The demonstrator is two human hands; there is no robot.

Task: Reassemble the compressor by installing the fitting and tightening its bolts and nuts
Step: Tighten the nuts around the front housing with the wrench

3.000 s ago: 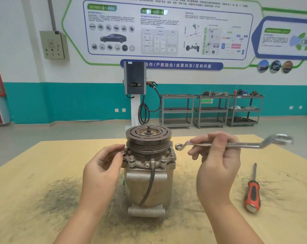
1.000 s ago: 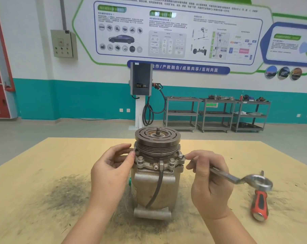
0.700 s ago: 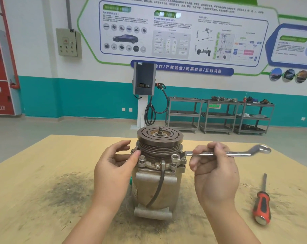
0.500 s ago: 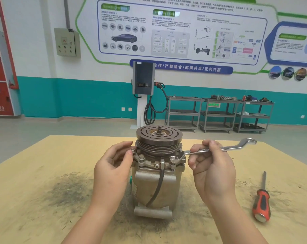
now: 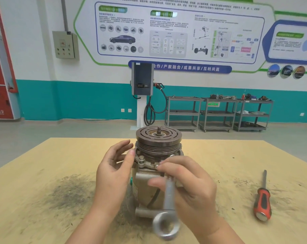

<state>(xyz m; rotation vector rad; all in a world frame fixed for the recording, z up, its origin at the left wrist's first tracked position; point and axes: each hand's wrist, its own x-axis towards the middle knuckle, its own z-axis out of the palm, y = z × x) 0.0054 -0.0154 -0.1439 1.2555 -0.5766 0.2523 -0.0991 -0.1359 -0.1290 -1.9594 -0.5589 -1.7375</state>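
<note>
A metal compressor stands upright on the wooden table, its brown grooved pulley on top. A bolted flange with a raised bolt runs round below the pulley. My left hand rests against the flange's left side, fingers apart, thumb touching near the bolt. My right hand grips a silver ring spanner. Its far end sits at the flange's front, hidden by my fingers. Its near ring end points toward me, blurred by motion.
A red-and-black screwdriver lies on the table to the right. Dark grime stains the wood left of the compressor. Beyond the table stand a charging post and several grey shelf carts.
The spanner handle has swung from pointing right, level with the flange, round toward me and down. My right hand moved in front of the compressor. My left hand stayed at the flange.
</note>
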